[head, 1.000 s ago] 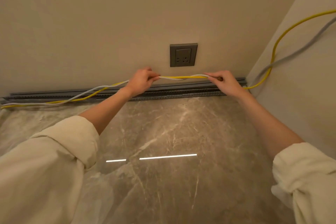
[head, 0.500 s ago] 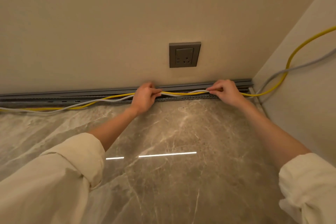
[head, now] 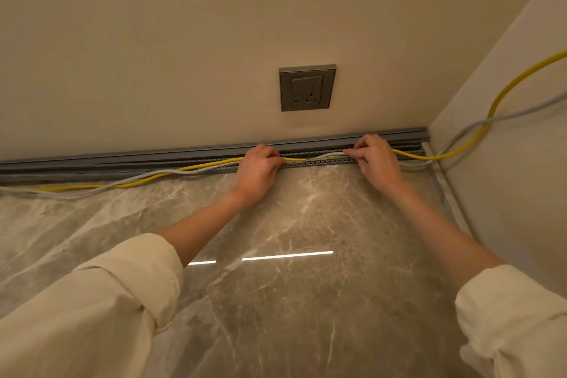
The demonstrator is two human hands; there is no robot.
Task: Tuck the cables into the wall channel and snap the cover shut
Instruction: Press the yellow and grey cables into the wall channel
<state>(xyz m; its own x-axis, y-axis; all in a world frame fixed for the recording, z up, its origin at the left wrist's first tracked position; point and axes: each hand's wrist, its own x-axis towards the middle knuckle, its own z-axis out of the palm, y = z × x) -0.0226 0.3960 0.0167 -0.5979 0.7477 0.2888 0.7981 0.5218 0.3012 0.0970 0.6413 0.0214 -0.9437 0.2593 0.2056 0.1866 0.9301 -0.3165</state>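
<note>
Pinching the yellow cable (head: 202,166) and the grey cable (head: 184,172) together, the left hand (head: 259,169) is curled shut around both, just below and left of the wall socket (head: 307,87). Below and right of the socket, the right hand (head: 375,156) is likewise closed on the same pair with fingertips and thumb. Between the hands the two cables run taut and almost level along the open wall channel (head: 316,159), at its toothed front edge; whether they sit inside it or only rest on that edge cannot be told. The channel lies where wall meets marble floor (head: 291,301), directly under the socket, and its raised grey cover (head: 153,154) stands open against the wall. Left of the socket, both cables sag out of the channel and trail across the floor toward the frame's edge. Right of the socket, they leave the channel's end at the corner and climb the side wall (head: 506,163), crossing each other. Bare floor stretches wide beneath the forearms; the corner crowds the right hand closely.
</note>
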